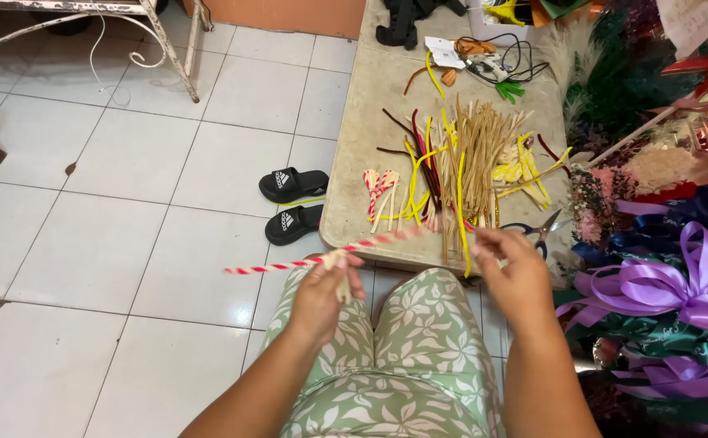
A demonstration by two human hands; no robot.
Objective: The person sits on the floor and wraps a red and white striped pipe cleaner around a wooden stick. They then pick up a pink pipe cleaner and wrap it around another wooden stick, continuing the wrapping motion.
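Gripping red-and-white striped pipe cleaner [305, 264] in left hand [321, 296], right hand [516, 272] loosely curled near bench [354, 162] front edge; tan pile [479, 162] mostly unused.

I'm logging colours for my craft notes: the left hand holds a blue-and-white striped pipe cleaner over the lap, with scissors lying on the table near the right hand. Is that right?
Not quite. The head view shows the pipe cleaner in the left hand is red-and-white striped, not blue-and-white. The rest stands: it is held over the lap, and the scissors lie on the table near the right hand.
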